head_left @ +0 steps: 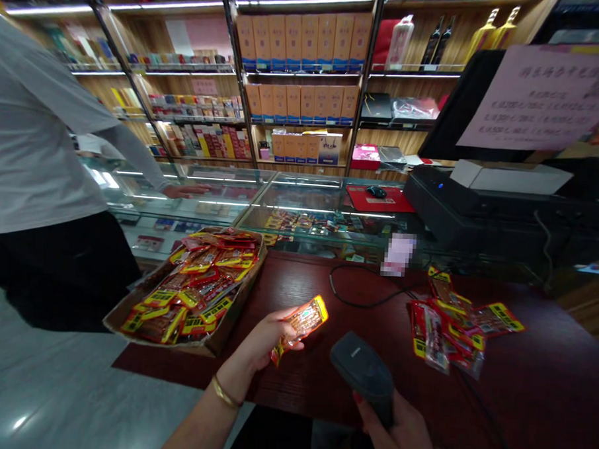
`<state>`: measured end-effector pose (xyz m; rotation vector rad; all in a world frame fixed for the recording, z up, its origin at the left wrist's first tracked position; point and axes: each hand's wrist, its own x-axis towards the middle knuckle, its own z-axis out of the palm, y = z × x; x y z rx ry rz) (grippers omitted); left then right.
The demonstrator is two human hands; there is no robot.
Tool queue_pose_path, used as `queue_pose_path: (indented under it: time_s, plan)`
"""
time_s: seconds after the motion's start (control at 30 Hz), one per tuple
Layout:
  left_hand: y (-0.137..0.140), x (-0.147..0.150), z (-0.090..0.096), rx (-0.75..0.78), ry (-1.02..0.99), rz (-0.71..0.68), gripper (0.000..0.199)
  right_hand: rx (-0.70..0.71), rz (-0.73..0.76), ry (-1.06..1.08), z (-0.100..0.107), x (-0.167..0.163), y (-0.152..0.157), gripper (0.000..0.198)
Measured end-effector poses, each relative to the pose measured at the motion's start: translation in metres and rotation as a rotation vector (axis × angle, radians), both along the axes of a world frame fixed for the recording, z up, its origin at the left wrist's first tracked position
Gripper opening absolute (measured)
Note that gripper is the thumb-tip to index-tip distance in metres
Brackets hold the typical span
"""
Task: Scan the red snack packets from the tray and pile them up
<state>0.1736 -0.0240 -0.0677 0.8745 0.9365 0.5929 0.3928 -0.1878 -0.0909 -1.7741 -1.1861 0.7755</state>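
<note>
My left hand [269, 339] is closed around a snack packet [306, 321], red and yellow with a clear window, held just above the dark red counter [297, 277]. In my right hand [394, 430] is a black barcode scanner [365, 370], its head pointing up and left, close to the packet. Left of my hands stands an open cardboard box [230, 321] heaped with similar packets [192, 286]. On the right of the counter lies a loose pile of packets [449, 324].
A black cable [355, 305] loops across the counter. Behind it stand a glass display case [306, 185], a red mouse pad [400, 201] and a monitor [464, 99] with a paper sheet. A person in a grey top [40, 127] stands at the left, one hand [186, 190] on the glass.
</note>
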Motion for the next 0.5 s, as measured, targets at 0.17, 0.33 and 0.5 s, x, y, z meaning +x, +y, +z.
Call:
queue_pose_path:
  time_s: [0.17,0.33,0.5]
  plan:
    - [0.000,0.000,0.002,-0.018,-0.012,0.029,0.073,-0.002,-0.012,-0.012,-0.001,-0.001,0.001,0.040]
    - [0.003,0.010,-0.005,-0.085,-0.037,0.071,0.060,0.047,-0.042,0.010,-0.001,0.003,0.001,0.036]
    - [0.020,0.086,-0.013,-0.042,-0.064,-0.039,0.037,0.105,-0.159,0.010,-0.013,0.016,-0.012,0.048]
